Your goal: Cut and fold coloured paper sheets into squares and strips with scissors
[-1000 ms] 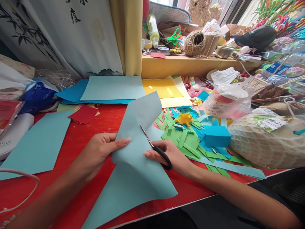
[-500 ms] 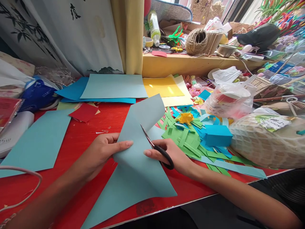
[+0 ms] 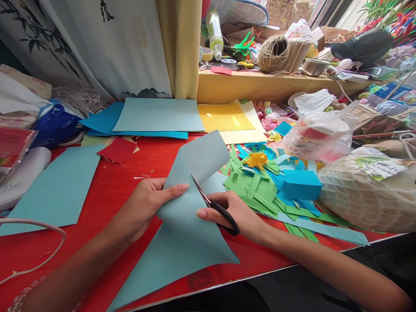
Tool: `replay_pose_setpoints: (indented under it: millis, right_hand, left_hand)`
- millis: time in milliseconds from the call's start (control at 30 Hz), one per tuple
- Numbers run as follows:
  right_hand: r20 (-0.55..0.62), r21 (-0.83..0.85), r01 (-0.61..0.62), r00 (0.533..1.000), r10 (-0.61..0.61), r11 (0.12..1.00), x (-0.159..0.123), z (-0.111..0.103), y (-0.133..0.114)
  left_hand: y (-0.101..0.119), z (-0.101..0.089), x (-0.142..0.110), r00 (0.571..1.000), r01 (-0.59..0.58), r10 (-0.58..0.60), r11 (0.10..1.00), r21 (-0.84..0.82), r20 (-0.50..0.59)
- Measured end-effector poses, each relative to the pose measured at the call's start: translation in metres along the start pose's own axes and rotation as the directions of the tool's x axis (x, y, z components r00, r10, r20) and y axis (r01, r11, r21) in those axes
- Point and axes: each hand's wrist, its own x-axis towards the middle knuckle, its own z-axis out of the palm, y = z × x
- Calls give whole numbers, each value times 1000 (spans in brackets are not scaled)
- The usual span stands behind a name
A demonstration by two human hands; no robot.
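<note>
A large sheet of pale blue paper [image 3: 182, 247] is bent upward above the red table, with a slit running in from its right edge. My left hand [image 3: 151, 201] pinches it at the left edge, thumb on top. My right hand [image 3: 230, 214] grips black-handled scissors [image 3: 224, 216], whose blades point up and left along the cut. Above the blades the paper's upper flap [image 3: 206, 151] lifts away from the lower part. My left thumb lies just left of the scissor tips.
Green and blue paper strips [image 3: 260, 186] are heaped at the right, beside a blue paper block [image 3: 302, 184] and a net-wrapped bundle [image 3: 364, 190]. Coloured sheets [image 3: 159, 115] lie along the back. Another pale blue sheet [image 3: 58, 186] and a cable [image 3: 48, 225] are at the left.
The scissor tips have advanced slightly up and left into the pale blue paper, lengthening the cut. My left thumb sits a little further in over the sheet. The view has shifted slightly.
</note>
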Motion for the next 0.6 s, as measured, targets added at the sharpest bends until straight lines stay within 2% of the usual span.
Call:
replay_pose_setpoints:
  millis: [400,600]
  right_hand:
    - [-6,97,15,1000,-14,995,1,4,-5]
    - [-7,46,4,1000,-4,999,0,2,-2]
  left_hand:
    - [-6,1,0,997,47,-45,999,-23,59]
    - [-5,3,0,994,84,-82,996,-27,75]
